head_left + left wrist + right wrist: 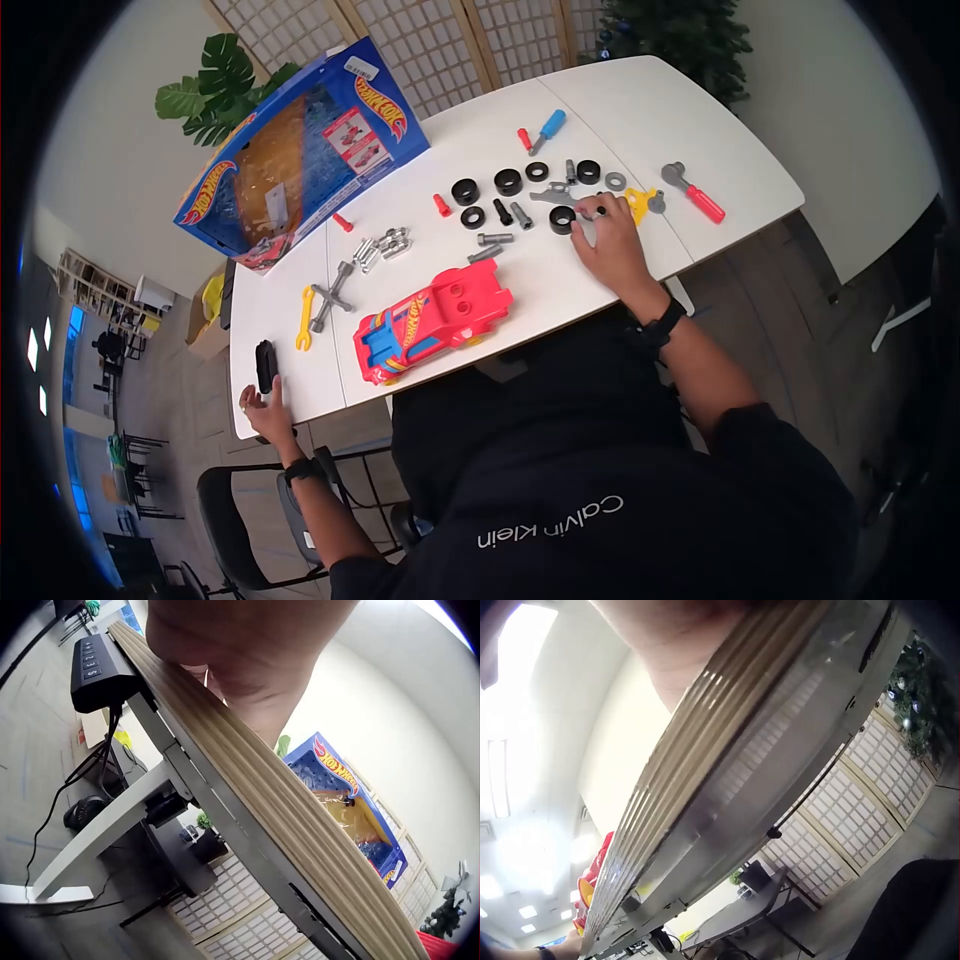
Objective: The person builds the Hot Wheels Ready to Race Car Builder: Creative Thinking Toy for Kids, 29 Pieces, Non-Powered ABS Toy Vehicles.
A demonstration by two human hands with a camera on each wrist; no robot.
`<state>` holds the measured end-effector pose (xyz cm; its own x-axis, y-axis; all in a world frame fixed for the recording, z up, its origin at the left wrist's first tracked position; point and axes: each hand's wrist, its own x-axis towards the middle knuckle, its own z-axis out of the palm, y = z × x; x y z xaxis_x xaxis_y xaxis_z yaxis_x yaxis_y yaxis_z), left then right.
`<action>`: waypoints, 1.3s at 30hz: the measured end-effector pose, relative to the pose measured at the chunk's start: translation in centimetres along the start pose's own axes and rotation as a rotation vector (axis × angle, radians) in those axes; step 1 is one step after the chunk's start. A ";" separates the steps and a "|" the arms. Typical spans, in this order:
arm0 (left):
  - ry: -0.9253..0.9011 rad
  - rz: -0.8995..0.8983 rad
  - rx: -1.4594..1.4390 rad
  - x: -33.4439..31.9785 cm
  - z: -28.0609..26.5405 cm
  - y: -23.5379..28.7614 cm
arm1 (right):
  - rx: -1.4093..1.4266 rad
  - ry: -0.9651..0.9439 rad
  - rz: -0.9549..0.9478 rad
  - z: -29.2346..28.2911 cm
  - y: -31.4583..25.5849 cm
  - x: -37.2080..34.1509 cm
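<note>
On the table's right side my right hand (615, 250) reaches over the parts with its fingers spread. Its thumb and forefinger are right at a black toy tire (562, 220) and the end of a flat grey piece (553, 197). A yellow toy piece (641, 205) lies partly behind those fingers. My left hand (268, 414) is at the near left edge, fingers relaxed, beside a long black object (265, 367). Between the hands stands a red toy truck (435, 322) with a blue bed. Both wrist views show mostly palm and table edge; the fingertips are hidden there.
A blue toy box (300, 150) stands at the back left. Near it lie silver parts (385, 247), a grey cross wrench (332, 297) and a yellow wrench (305, 320). Several more tires (508, 181), a blue-handled screwdriver (548, 130) and a red-handled tool (695, 193) lie farther right.
</note>
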<state>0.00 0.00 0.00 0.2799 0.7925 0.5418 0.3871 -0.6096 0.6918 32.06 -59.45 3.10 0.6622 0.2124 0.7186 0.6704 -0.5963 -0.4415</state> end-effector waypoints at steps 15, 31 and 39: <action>-1.101 0.799 0.108 -11.0 4.2 31.4 | -0.048 -0.023 -0.069 0.5 1.1 -0.6; -1.080 0.739 0.236 -13.0 8.3 33.0 | -0.052 -0.030 -0.069 0.6 0.9 -0.4; -0.985 0.781 0.274 -13.3 8.3 32.1 | -0.078 -0.050 -0.090 0.6 1.0 -0.5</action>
<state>15.98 -29.98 11.01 0.9951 -0.0224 0.0961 -0.0384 -0.9849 0.1688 32.59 -59.67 1.96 0.6176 0.3050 0.7250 0.7010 -0.6313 -0.3316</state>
